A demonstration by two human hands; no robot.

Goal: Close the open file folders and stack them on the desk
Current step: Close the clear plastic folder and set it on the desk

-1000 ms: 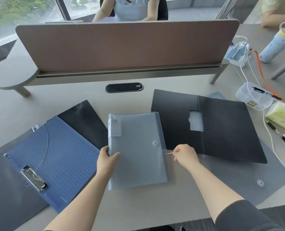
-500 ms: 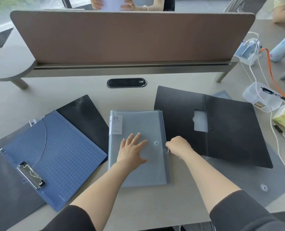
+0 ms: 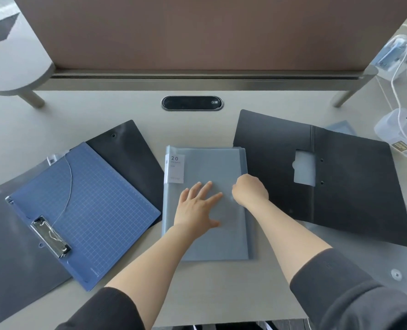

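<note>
**Hands on the closed translucent folder**

At the centre of the frame the translucent grey folder (image 3: 207, 203) lies closed on the desk (image 3: 126, 108). The left hand (image 3: 197, 208) presses flat on its cover, fingers spread wide. The right hand (image 3: 250, 192), fingers curled, sits at the folder's right edge; whether it pinches anything cannot be told. The blue clipboard folder (image 3: 86, 210) lies open at left, the black folder (image 3: 328, 177) open at right.

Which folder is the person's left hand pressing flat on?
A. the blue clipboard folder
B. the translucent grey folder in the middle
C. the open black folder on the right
B: the left hand lies with fingers spread on the translucent grey folder, between the other two.
</note>
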